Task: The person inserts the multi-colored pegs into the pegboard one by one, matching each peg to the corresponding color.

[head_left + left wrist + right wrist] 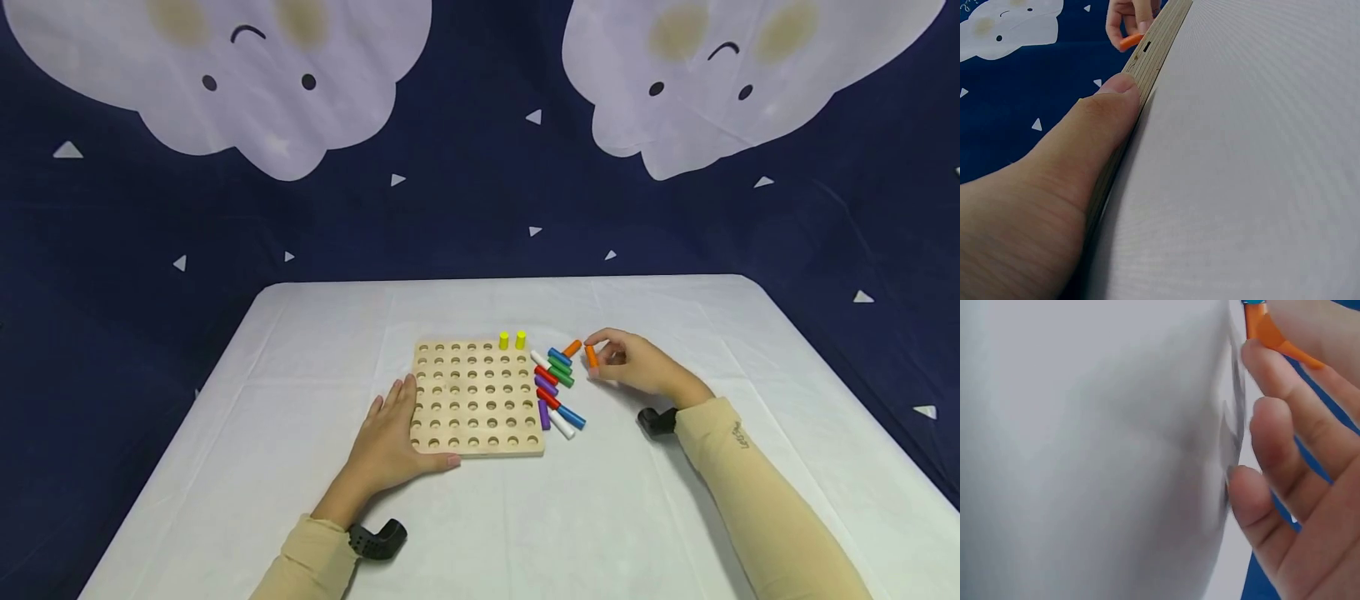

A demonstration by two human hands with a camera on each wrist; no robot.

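A wooden pegboard with rows of round holes lies on the white table. Two yellow pegs stand upright at its far right corner. My left hand rests against the board, fingers extended along the left side and thumb along the near edge; in the left wrist view the thumb lies on the board's side. Right of the loose pegs, my right hand pinches an orange peg between thumb and fingers. The right wrist view shows that orange peg partly covered by the thumb.
Beside the board's right edge lies a loose pile of pegs: another orange peg, a green peg, a red peg, a purple peg, a white peg, a blue peg and several more. A dark cloth hangs behind the table.
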